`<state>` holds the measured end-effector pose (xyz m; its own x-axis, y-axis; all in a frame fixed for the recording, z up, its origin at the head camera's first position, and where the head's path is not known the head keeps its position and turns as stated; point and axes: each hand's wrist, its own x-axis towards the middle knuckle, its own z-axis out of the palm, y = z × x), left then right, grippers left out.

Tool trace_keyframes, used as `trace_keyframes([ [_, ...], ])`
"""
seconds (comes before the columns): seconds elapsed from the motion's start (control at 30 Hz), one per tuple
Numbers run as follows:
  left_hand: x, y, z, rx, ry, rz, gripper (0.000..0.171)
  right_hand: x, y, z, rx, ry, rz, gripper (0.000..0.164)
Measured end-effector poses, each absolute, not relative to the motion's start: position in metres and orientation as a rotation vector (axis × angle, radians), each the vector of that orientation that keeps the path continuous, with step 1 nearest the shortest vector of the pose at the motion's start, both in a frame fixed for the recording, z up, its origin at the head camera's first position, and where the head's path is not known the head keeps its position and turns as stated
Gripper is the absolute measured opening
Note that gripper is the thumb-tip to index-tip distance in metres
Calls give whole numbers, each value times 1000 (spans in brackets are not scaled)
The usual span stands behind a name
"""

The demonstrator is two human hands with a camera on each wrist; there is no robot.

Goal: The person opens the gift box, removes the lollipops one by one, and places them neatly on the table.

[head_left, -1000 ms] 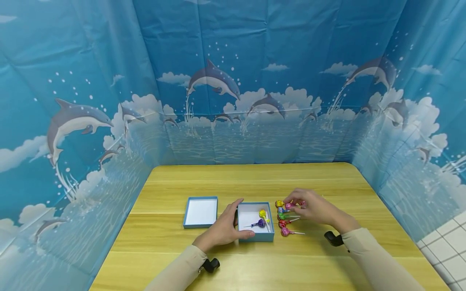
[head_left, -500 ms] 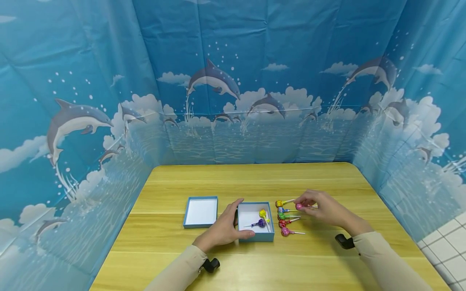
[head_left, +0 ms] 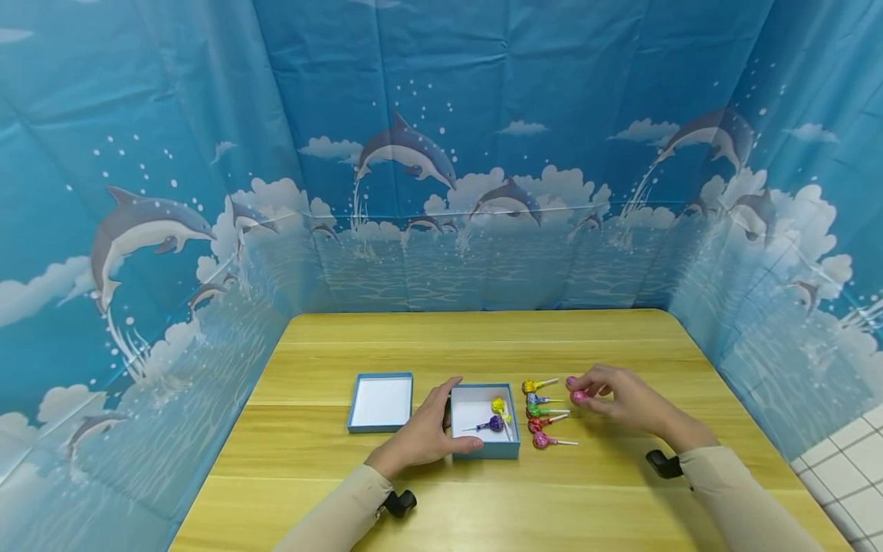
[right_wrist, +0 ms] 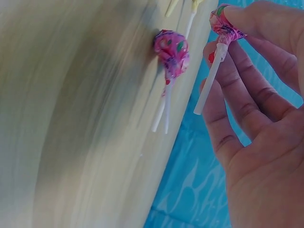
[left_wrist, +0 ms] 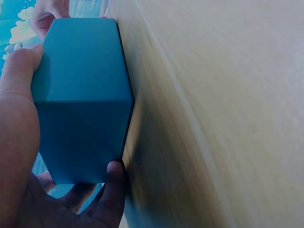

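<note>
My left hand [head_left: 425, 432] grips an open blue box [head_left: 485, 452], its thumb at the near side and its fingers around the left and far sides. A yellow lollipop [head_left: 497, 405] and a purple lollipop [head_left: 495, 423] lie inside the white interior. To the right of the box, my right hand [head_left: 624, 399] pinches a pink lollipop [right_wrist: 225, 24] between thumb and fingers, its white stick slanting downward in the right wrist view. Another pinkish-purple ball [head_left: 572, 381] shows at the fingertips in the head view; what it belongs to is partly hidden.
A column of lollipops lies right of the box: yellow [head_left: 529, 386], blue [head_left: 533, 399], green [head_left: 533, 411], red [head_left: 535, 424] and pink [head_left: 541, 440]. The box's blue-rimmed lid [head_left: 380, 402] lies at left on the wooden table [head_left: 441, 506]. A dolphin-print curtain [head_left: 441, 268] surrounds the table.
My right hand has moved right, away from the lollipop column, with the pink lollipop, uncovering the yellow and blue ones and their sticks. The left hand and box have stayed still.
</note>
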<state>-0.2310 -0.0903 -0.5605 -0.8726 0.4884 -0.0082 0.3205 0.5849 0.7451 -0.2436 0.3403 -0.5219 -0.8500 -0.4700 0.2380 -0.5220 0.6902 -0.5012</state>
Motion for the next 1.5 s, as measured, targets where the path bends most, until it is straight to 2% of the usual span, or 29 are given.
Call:
trace_keyframes([
  [0.6,-232,-91,-561,669,2609,1145,125,-240,354,-534,814,-2817,922,27],
  [0.87,-231,-91,-560,661,2577,1177,124,-239,352,-539,761,-2857,928,18],
  [1.5,-232,-90,-560,658,2597,1150,125,-240,353,-548,770,-2873,959,22],
])
